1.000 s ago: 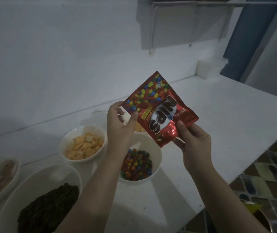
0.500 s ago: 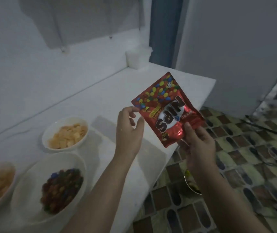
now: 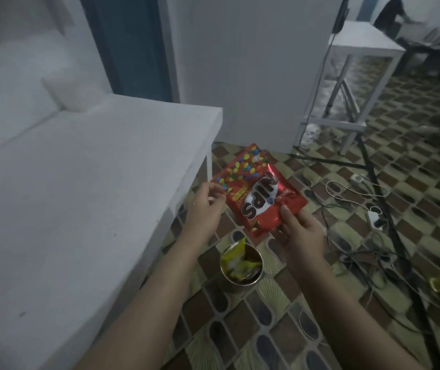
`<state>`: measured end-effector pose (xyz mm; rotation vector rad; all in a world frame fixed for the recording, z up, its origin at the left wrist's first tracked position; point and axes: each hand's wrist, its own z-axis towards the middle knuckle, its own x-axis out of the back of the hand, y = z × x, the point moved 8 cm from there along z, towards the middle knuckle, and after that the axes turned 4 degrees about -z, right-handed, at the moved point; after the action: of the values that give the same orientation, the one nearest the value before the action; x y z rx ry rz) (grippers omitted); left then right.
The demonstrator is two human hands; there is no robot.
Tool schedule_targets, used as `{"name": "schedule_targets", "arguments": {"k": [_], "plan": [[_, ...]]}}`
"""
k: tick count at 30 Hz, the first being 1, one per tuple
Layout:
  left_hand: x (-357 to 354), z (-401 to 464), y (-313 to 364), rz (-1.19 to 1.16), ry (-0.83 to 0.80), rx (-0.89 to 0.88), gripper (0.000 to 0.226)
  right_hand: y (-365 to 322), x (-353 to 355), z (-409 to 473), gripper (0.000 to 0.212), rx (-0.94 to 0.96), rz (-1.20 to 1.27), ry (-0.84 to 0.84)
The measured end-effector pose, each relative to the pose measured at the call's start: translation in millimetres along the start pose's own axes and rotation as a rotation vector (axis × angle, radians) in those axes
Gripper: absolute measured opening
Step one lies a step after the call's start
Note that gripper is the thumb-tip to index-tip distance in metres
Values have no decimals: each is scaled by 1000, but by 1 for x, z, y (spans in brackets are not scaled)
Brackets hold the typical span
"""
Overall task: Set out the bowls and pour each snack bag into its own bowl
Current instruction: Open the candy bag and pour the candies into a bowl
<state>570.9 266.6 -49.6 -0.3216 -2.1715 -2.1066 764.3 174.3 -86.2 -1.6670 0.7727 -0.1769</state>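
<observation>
Here, nearest to the camera, two bare forearms are reaching forward from the bottom edge, which is cutting off the elbows. The right hand (image 3: 300,233) is gripping the red snack bag (image 3: 260,189) at its lower corner, with the thumb pressing on the front of the bag and the other fingers hiding behind it. The left hand (image 3: 205,205) is touching the bag's left edge, with fingers curling in a pinch there; motion blur is smearing the fingertips, so I cannot tell how firmly they are closing on the foil. The bag is hanging upside down in the air, beyond the edge of the white table (image 3: 80,209) and above the floor, and its printed letters are reading inverted. Whether its top is torn I cannot tell.

Below the hands a round metal bin (image 3: 241,265) is standing on the patterned tile floor (image 3: 240,329), just beside the table, holding a crumpled yellow wrapper (image 3: 233,263). At the right edge something yellow is being cut off by the frame.

Farther away, cables (image 3: 347,190) and a white power strip (image 3: 375,216) are lying tangled on the floor. Behind them a white cabinet (image 3: 253,76) is standing, and a second white table (image 3: 360,41) is showing only in part, blurred, at the top right.
</observation>
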Motion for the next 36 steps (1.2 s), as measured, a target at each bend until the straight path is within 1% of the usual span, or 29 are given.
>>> {"name": "schedule_targets", "arguments": {"k": [3, 5, 8, 11, 14, 17, 21, 23, 24, 25, 26, 30, 33, 35, 36], "plan": [[-31, 12, -18, 39, -62, 66, 8, 12, 29, 24, 16, -10, -46, 80], [-49, 23, -35, 76, -114, 111, 10, 25, 50, 42, 13, -45, -69, 155], [-67, 40, -61, 138, -166, 161, 9, 51, 77, 70, 15, -112, -119, 256], [-82, 57, -87, 198, -206, 200, 8, 79, 95, 98, 17, -164, -218, 317], [-97, 70, -118, 180, -236, 265, 10, 113, 114, 123, 18, -230, -336, 368], [-106, 81, -166, 140, -224, 354, 9, 173, 136, 150, 18, -338, -440, 355], [-113, 93, -256, 100, -144, 442, 11, 294, 190, 209, 20, -373, -683, 355], [-118, 96, -303, 82, -111, 454, 12, 333, 191, 222, 19, -380, -734, 350], [-123, 98, -326, 74, -103, 451, 12, 345, 186, 226, 19, -380, -732, 349], [-128, 100, -353, 67, -98, 452, 12, 372, 187, 236, 19, -384, -729, 340], [-134, 104, -385, 66, -98, 447, 13, 400, 184, 247, 19, -379, -720, 335], [-149, 116, -471, 79, -111, 433, 14, 473, 181, 283, 21, -356, -830, 344], [-162, 126, -511, 76, -126, 437, 13, 509, 179, 301, 36, -378, -824, 366], [-167, 129, -521, 66, -132, 441, 13, 526, 177, 302, 50, -426, -834, 347], [-168, 128, -520, 57, -131, 440, 13, 526, 175, 297, 52, -432, -838, 349]]}}
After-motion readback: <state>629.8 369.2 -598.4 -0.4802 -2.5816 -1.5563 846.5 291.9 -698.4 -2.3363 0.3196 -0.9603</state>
